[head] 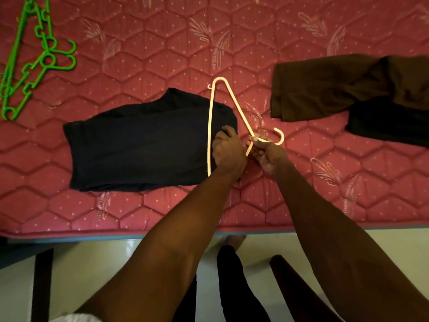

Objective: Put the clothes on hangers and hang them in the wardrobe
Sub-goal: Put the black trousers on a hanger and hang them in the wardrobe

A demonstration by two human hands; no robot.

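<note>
Cream hanger point(210, 126) gripped by both hands, over folded dark garment point(144, 145).

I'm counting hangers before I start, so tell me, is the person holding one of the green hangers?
No, both hands hold the cream hanger over the dark folded garment, while the green hangers lie untouched at the mattress's far left.

Mattress point(162, 54): pink-red, quilted in hexagons, scattered white dots, pale leaf sprigs; edge piping blue-grey. Folded garment point(144, 147): plain black. Hanger point(210, 126): cream. Hangers point(30, 61) at far left: bright green. Second garment point(325, 89): dark brown, over a black piece point(383, 126). Floor point(97, 270): pale cream tile
</note>
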